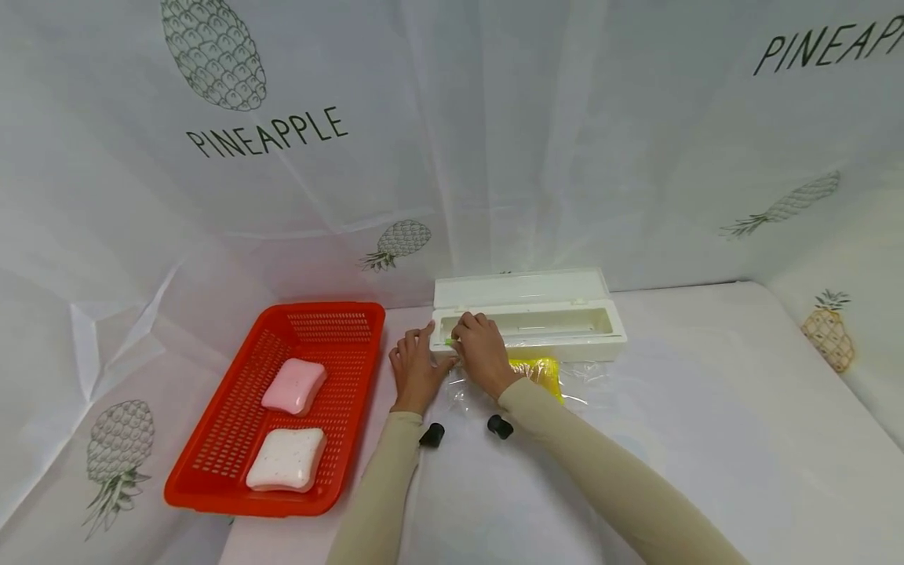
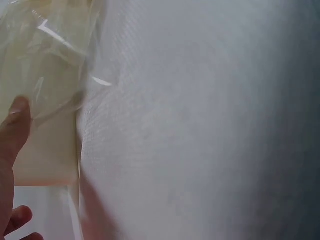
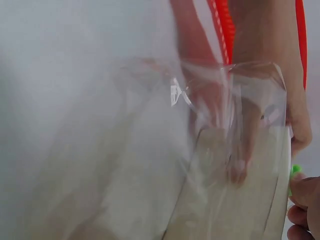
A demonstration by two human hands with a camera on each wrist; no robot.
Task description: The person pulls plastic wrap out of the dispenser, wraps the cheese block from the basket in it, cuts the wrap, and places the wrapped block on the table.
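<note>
A long white cling film dispenser (image 1: 526,351) lies at the back of the table with its lid (image 1: 519,289) raised. Clear film (image 3: 210,150) hangs over its front. My left hand (image 1: 417,369) grips the dispenser's left end, its thumb (image 2: 17,122) pressed on the front wall. Between the thumb and fingers of my right hand (image 1: 483,353) is a small green slide cutter (image 3: 295,171), at the left end of the dispenser's front edge. Partly under the film and my right forearm, a yellow packet (image 1: 547,375) lies in front of the dispenser.
To the left stands a red perforated basket (image 1: 356,408) holding a pink soap bar (image 1: 294,386) and a white soap bar (image 1: 286,460). A pineapple-print cloth (image 1: 523,173) hangs right behind the dispenser. Small black pieces (image 1: 500,427) show near both wrists.
</note>
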